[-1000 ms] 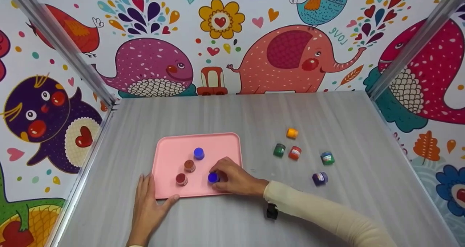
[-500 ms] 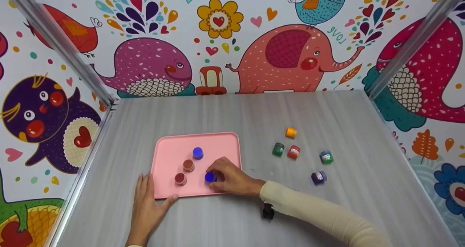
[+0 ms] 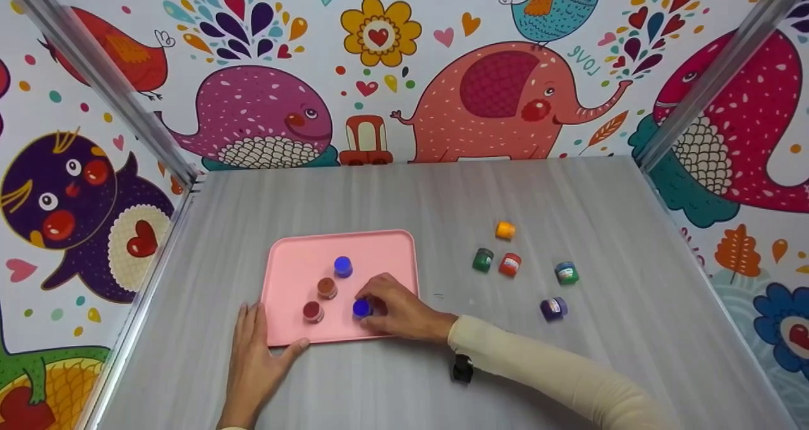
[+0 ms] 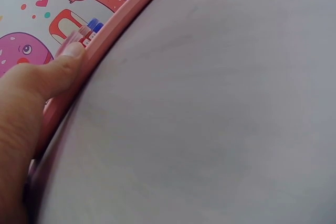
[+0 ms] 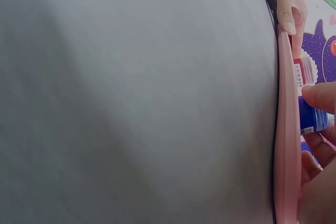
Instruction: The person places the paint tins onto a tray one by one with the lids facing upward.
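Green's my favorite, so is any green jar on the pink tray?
No, both green jars are on the table, off the pink tray.

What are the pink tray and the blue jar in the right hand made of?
Tray: probably plastic; smooth, fairly matte, one even pink with a rounded, moulded-looking rim.
Jar: likely plastic too; smooth, with a translucent-looking lid, though looks alone can't rule out glass.

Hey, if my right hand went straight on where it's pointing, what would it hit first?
Probably the brown jar: your right hand, holding a blue jar, points roughly that way. The dark red jar sits close to that line, so a slight change could meet it instead.
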A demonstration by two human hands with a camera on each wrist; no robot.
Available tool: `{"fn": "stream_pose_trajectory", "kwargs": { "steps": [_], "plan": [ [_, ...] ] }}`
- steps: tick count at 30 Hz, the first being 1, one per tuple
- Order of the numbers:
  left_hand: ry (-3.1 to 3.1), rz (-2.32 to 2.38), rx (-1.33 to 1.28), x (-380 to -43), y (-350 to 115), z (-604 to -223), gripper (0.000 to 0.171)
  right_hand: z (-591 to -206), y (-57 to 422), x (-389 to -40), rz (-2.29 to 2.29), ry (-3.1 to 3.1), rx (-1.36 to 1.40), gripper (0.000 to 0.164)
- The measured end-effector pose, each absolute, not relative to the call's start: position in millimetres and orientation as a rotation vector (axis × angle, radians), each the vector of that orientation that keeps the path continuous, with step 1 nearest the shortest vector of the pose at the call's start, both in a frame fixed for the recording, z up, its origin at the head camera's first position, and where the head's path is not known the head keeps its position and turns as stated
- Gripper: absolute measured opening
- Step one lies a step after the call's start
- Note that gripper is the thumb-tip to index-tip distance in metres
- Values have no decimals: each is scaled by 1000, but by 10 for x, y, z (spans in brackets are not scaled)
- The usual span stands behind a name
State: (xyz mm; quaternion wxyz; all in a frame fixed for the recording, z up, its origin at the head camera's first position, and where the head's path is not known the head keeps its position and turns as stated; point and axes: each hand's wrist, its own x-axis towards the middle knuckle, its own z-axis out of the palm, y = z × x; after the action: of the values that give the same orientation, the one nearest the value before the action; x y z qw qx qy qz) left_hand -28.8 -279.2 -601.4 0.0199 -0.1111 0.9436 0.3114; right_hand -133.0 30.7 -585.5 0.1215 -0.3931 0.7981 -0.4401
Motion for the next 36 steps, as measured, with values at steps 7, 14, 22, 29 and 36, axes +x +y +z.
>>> {"fn": "stream_pose_trajectory", "kwargs": {
  "steps": [7,14,22,29,36],
  "plan": [
    [2925,978,-337,-296,-2779,-6018,136,-5847,309,-1331,-1273,2359,-1151,39],
    [2935,977,-321,-303,-2783,-6025,135,-5827,388,-1370,-1328,2346,-1143,40],
    [2918,959,-354,-314,-2777,-6017,137,-5781,576,-1459,-1373,2361,-1168,36],
    [2905,955,-354,-308,-2784,-6016,138,-5755,810,-1534,-1416,2345,-1112,37],
    [2914,954,-351,-292,-2811,-6030,137,-5713,1055,-1604,-1377,2427,-1061,37]
  ]
}}
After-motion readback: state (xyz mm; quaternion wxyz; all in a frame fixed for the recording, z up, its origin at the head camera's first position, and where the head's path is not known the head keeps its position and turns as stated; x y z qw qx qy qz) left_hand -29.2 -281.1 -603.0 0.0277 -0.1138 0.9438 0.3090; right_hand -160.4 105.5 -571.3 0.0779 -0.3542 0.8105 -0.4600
